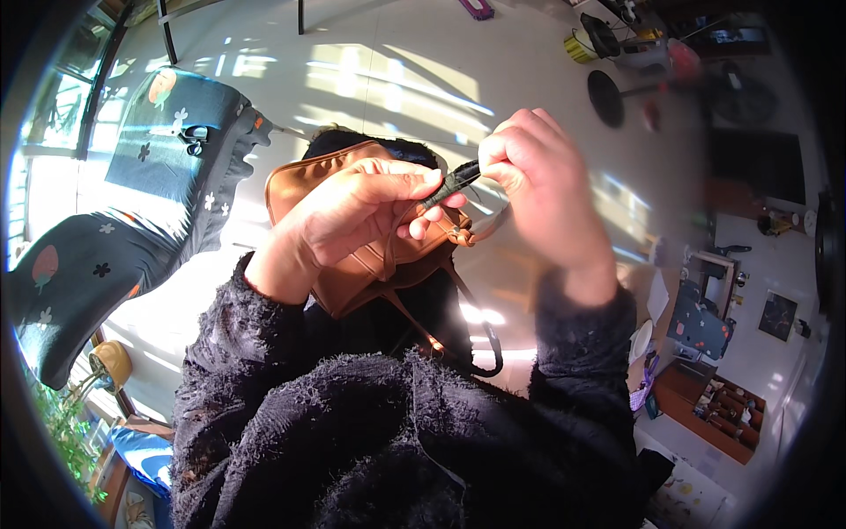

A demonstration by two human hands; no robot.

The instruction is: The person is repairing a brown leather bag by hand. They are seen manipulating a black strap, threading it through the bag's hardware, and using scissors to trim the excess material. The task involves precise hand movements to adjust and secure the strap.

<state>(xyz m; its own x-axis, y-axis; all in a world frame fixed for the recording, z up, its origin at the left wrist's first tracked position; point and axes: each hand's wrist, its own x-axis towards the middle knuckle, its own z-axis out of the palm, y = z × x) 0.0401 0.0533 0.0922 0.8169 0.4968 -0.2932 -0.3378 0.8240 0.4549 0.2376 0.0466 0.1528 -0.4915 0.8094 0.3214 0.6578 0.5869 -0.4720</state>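
Note:
A dark, narrow bundle (452, 182), greenish black and perhaps a coiled cord, is held up between my two hands. The thumb and fingers of my left hand (357, 207) are closed on its lower end. At its upper end, the closed fingers of my right hand (538, 176) pinch it; that hand is slightly blurred. Below them a brown leather handbag (348, 284) rests on my lap, its straps hanging toward me. A brown tie or tassel (460, 236) shows at the bag's right side, just under the bundle. What kind of thing the bundle is, I cannot make out.
At the left stands a chair or seat with a grey floral cover (167, 167), dark glasses (194, 138) lying on it. Sunlit pale floor (388, 79) spreads ahead. A brown drawer with compartments (730, 413) is at the far right, and green leaves (62, 432) show lower left.

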